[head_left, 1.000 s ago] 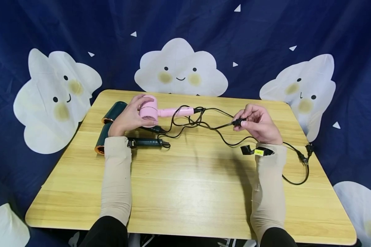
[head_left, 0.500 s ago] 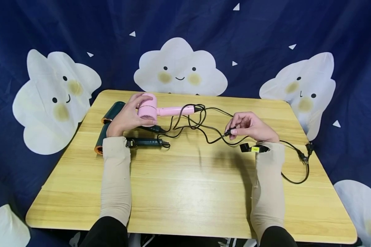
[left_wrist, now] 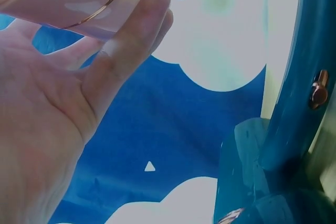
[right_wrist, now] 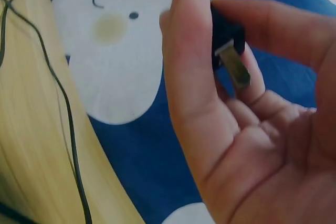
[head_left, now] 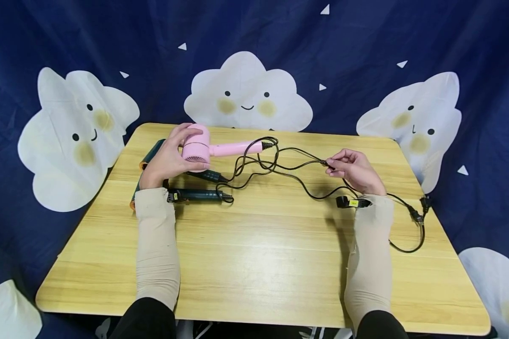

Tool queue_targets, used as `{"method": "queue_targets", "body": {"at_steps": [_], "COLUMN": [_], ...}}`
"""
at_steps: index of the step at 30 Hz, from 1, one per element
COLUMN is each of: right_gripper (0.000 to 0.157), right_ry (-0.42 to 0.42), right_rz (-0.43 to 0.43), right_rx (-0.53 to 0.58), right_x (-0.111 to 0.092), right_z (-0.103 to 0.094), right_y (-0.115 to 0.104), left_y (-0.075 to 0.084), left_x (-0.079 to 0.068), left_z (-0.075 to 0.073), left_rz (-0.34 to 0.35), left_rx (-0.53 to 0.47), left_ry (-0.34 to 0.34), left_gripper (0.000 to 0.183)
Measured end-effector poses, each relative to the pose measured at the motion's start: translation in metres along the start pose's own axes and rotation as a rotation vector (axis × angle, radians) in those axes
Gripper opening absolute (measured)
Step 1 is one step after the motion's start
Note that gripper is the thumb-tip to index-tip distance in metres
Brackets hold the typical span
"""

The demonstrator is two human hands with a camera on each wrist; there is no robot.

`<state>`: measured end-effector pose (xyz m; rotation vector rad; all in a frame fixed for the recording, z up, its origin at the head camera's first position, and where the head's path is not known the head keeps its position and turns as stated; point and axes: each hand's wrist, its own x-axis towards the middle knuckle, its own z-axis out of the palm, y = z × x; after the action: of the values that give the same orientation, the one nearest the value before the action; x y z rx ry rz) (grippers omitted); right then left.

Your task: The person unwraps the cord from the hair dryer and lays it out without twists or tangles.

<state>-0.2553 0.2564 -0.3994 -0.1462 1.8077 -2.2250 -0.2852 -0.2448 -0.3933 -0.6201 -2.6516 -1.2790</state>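
My left hand (head_left: 165,157) grips the head of a pink hair dryer (head_left: 235,149), thumb on one side and fingers on the other. Its handle points right, with a black cord at the end. In the left wrist view the pink head (left_wrist: 79,3) and its gold ring show above the palm. My right hand (head_left: 358,173) pinches a black plug (right_wrist: 228,32), and a metal prong shows in the right wrist view. Two dark green hair dryers lie below my left hand, one with its handle (head_left: 201,195) nearer me, the other's handle (head_left: 209,175) behind; their heads are partly hidden.
Looped black cords (head_left: 269,165) cross the middle of the wooden table (head_left: 254,263). Two more black plugs (head_left: 415,216) lie on the right edge with a curved cord. A dark blue curtain (head_left: 343,42) with white clouds stands behind the table.
My left hand has shifted the pink hair dryer slightly left and up. My right hand moved left and down with the plug, then back right, and the plug has turned within the fingers.
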Motion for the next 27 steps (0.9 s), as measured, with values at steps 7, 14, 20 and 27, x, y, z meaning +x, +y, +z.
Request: {"method": "queue_targets", "body": {"at_steps": [7,14,20,27], "right_gripper": [0.009,0.004,0.006,0.009], "right_ry": [0.214,0.345,0.431,0.541], "right_rz": [0.065,0.099,0.102,0.091], "right_rx": [-0.066,-0.165,-0.176,-0.222], "right_x": [-0.001,-0.012,-0.016,-0.021], "right_z": [-0.016,-0.033,-0.044,-0.055], "right_y": [0.003,0.005,0.009,0.013], "left_y": [-0.001,-0.001,-0.003,-0.001], "left_x": [-0.005,-0.011,-0.012,-0.018], "left_z": [-0.007,-0.013,-0.015,-0.022], "left_rz": [-0.036,-0.059,-0.050,-0.084], "left_rx": [-0.004,-0.008,-0.032,-0.022], "left_ry": [0.010,0.017,0.027,0.041], "left_gripper": [0.090,0.091,0.090,0.089]}}
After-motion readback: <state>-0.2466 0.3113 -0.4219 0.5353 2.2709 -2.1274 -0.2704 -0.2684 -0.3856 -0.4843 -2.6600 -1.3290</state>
